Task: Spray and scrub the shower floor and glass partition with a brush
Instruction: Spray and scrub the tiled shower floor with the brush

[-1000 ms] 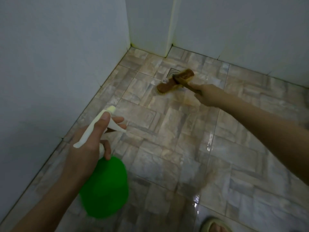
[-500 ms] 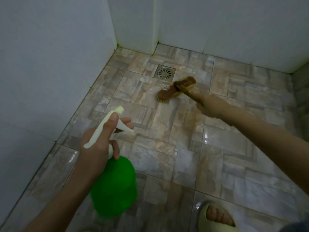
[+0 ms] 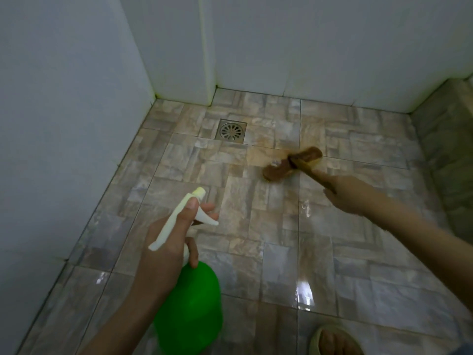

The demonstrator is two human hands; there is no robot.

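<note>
Right hand (image 3: 345, 194) clenched round the brush (image 3: 293, 163) handle, arm stretched out, brush head flat on the floor (image 3: 256, 226), bristles down. Left hand (image 3: 166, 242) grips the neck of the bottle (image 3: 189, 311), thumb along the white sprayer head (image 3: 179, 219), a finger on the trigger; nozzle points toward 12 o'clock. Can't tell if the trigger is squeezed; no mist visible.

What changed: a second ago the brush head sat right over the drain (image 3: 231, 129), nearly covering it. Half a second ago it had pulled just off the drain toward the person. Now it lies well to the drain's 4 o'clock, across a grout line, and the drain is fully uncovered. The head is a little blurred, so I judge the stroke is mid-sweep. The bottle hand has kept much the same pose throughout, low at 7 o'clock from the brush.

Meaning for the task: floor scrubbing is under way, moving from the drain corner rightward. Tiles nearer the person shine wet, with glare patches at 6 o'clock from the brush. A sandalled foot (image 3: 332, 340) shows at the bottom edge. The far right strip still looks unscrubbed, I'd guess. No glass partition that I can identify here; that part seems not yet started.
</note>
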